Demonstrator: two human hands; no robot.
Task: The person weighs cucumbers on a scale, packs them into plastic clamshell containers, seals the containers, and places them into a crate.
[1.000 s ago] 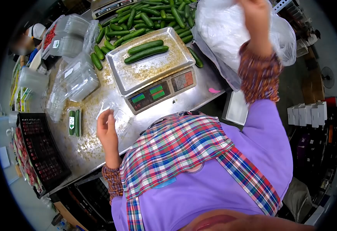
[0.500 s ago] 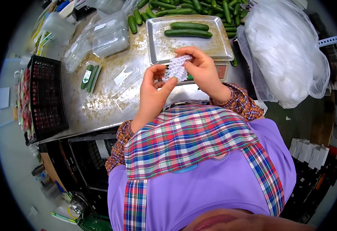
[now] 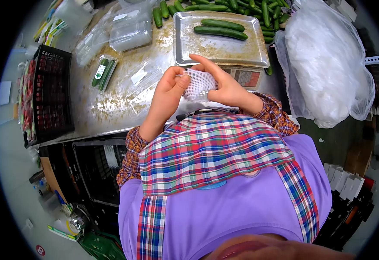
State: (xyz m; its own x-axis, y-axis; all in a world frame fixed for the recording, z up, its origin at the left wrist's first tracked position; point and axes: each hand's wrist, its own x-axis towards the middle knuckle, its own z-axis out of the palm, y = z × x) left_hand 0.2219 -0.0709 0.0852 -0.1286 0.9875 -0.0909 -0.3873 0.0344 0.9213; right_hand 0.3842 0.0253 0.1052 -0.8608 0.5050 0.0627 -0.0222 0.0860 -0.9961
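Above the table's near edge, a white foam net sleeve (image 3: 199, 86) is spread between my two hands. My left hand (image 3: 165, 92) pinches its left edge between thumb and fingers. On the other side, my right hand (image 3: 230, 89) grips the sleeve with the thumb low on it and the index finger stretched out above. Just beyond the hands, two cucumbers (image 3: 220, 33) lie side by side on a metal tray (image 3: 219, 53). The tray rests over what looks like a scale (image 3: 247, 79). A clear pack of cucumbers (image 3: 104, 74) with a label lies to the left.
Loose cucumbers (image 3: 265, 13) are heaped behind the tray. Clear plastic containers (image 3: 131, 30) stand at the back left, and a black crate (image 3: 53, 95) borders the table's left side. A big bag of white material (image 3: 323, 60) bulges at the right.
The foam net sleeve has gone from bunched up to spread wider, its mesh showing. My right index finger is now stretched out. The whole view has shifted slightly.
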